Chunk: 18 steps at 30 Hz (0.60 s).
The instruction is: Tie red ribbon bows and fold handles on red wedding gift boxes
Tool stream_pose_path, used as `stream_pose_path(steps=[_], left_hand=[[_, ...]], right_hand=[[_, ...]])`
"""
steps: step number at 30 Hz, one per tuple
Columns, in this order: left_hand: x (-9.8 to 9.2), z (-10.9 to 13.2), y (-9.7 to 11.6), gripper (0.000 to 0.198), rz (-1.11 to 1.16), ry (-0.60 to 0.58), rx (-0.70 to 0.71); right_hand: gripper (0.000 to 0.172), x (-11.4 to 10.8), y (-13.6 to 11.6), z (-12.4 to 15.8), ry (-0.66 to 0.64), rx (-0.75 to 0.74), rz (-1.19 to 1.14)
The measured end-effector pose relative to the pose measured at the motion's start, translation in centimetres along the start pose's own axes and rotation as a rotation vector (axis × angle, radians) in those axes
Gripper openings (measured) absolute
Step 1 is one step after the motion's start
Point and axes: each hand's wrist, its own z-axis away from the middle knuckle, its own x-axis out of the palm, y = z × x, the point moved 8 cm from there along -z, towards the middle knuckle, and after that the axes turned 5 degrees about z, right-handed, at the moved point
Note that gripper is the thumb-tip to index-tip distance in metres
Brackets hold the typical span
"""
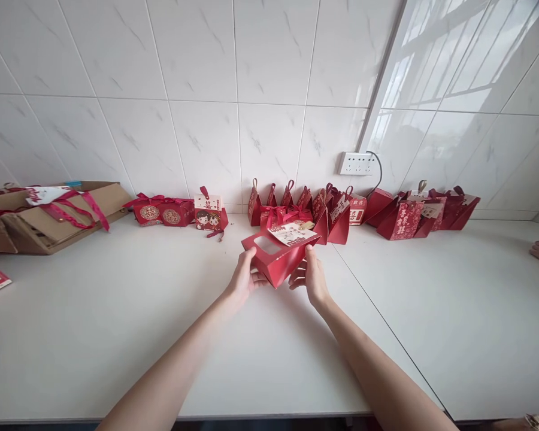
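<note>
Over the bench (269,359) | my left grip (242,275) and right grip (314,276) curl snugly round the red box (276,263) | looks light, stiff card, crushable: best held by side edges!

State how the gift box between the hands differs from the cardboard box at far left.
Colour: the gift box is red, the cardboard box brown. Size: the cardboard box looks larger than the gift box. Support: the left hand and right hand hold the gift box; the cardboard box rests on the white table. Shared: a white card with red print lies on each.
</note>
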Motion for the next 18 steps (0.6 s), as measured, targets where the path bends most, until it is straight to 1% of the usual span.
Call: stream_pose_path(steps=[2,4,5,7,9,10,14,18], left_hand=[[-0.1,-0.1,1.2,0.053,-0.122,-0.046,0.154],[-0.1,0.1,2.2,0.065,-0.189,-0.08,0.269],[0.0,0.2,2.6,0.067,-0.198,-0.096,0.311],[0.3,0.5,3.3,0.062,-0.206,-0.126,0.375],[0.7,1.0,3.7,0.054,-0.22,-0.145,0.416],[1.0,1.2,3.9,0.05,-0.229,-0.153,0.43],[1.8,2.3,4.4,0.045,-0.255,-0.187,0.479],[1.8,2.6,4.7,0.044,-0.293,-0.175,0.496]], right_hand=[[0.048,0.1,0.2,-0.2,-0.024,0.028,-0.021],[0.043,0.2,0.5,-0.4,-0.039,0.07,-0.073],[0.041,0.2,0.8,-0.5,-0.038,0.116,-0.121],[0.041,0.2,1.7,-0.6,-0.028,0.244,-0.231],[0.042,0.3,2.5,-0.6,-0.022,0.359,-0.316],[0.042,0.3,2.7,-0.6,-0.026,0.39,-0.338],[0.04,0.4,3.0,-0.6,-0.046,0.414,-0.359],[0.04,0.4,3.1,-0.6,-0.071,0.426,-0.339]])
